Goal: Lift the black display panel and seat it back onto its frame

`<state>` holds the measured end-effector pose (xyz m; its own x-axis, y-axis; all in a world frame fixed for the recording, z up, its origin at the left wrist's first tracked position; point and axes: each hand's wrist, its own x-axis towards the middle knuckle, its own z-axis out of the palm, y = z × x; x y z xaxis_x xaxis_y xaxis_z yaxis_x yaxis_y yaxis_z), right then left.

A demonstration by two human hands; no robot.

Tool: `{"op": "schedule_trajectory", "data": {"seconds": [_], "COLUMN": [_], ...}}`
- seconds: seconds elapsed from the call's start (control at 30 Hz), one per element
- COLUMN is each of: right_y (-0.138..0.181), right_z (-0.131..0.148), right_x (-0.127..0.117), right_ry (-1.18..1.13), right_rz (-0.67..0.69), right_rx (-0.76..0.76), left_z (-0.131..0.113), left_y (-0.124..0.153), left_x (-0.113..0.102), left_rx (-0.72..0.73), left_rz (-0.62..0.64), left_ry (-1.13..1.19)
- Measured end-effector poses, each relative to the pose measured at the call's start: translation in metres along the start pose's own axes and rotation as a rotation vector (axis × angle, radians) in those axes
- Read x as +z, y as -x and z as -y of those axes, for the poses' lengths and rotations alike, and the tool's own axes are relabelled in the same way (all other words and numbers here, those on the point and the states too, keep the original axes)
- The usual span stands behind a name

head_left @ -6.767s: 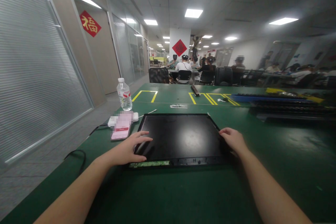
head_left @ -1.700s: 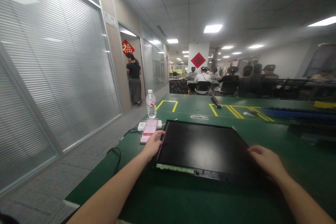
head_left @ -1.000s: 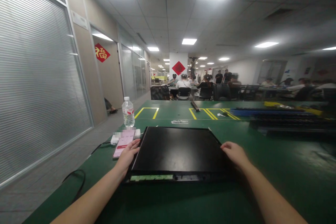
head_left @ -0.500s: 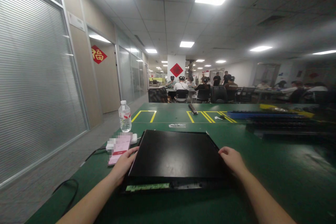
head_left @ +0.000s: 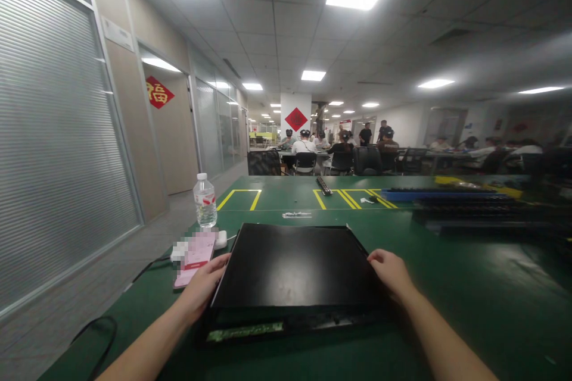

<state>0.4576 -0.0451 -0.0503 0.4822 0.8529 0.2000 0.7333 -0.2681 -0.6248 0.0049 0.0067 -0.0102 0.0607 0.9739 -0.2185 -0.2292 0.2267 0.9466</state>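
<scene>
A glossy black flat panel (head_left: 295,268), like a display screen, lies tilted over a black frame (head_left: 313,322) on the green table. A strip of green circuit board (head_left: 245,331) shows along the near side of that frame. My left hand (head_left: 208,280) grips the panel's left edge, its fingertips partly hidden behind it. At the right edge, my right hand (head_left: 389,269) pinches the panel between thumb and curled fingers. Between the panel's near edge and the frame there is a dark gap.
Left of the panel are a pink-screened phone (head_left: 196,259), a white plug-like piece (head_left: 220,240) and a water bottle (head_left: 205,201). A blue tray (head_left: 442,194) and dark strips (head_left: 469,214) lie on the right of the green table (head_left: 482,292). Several people sit beyond.
The view has shifted slightly, so most things sit a little further left. The panel's near edge appears slightly lower, and both hands still hold its sides.
</scene>
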Motion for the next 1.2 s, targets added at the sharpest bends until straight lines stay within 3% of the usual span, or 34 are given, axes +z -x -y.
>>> {"op": "schedule_trajectory", "data": {"seconds": [0.23, 0.47, 0.7, 1.0, 1.2], "right_y": [-0.006, -0.008, -0.010, -0.024, -0.018], "right_z": [-0.007, -0.005, -0.004, -0.017, -0.013], "right_x": [-0.002, -0.002, -0.002, -0.002, 0.000], "right_ry": [0.039, 0.043, -0.076, -0.289, -0.617], "right_rz": [-0.007, -0.020, 0.017, -0.167, 0.066], "right_rx": [-0.024, -0.016, 0.055, 0.106, 0.322], "left_z": [0.004, 0.007, 0.006, 0.004, 0.003], "left_y": [-0.003, 0.002, 0.005, 0.013, 0.015], "left_x": [-0.004, -0.003, -0.004, 0.003, 0.003], "left_rx": [0.012, 0.108, 0.177, 0.200, 0.218], "left_rz": [0.032, 0.080, 0.187, 0.270, 0.259], "left_ry": [0.124, -0.006, 0.046, 0.111, 0.118]}}
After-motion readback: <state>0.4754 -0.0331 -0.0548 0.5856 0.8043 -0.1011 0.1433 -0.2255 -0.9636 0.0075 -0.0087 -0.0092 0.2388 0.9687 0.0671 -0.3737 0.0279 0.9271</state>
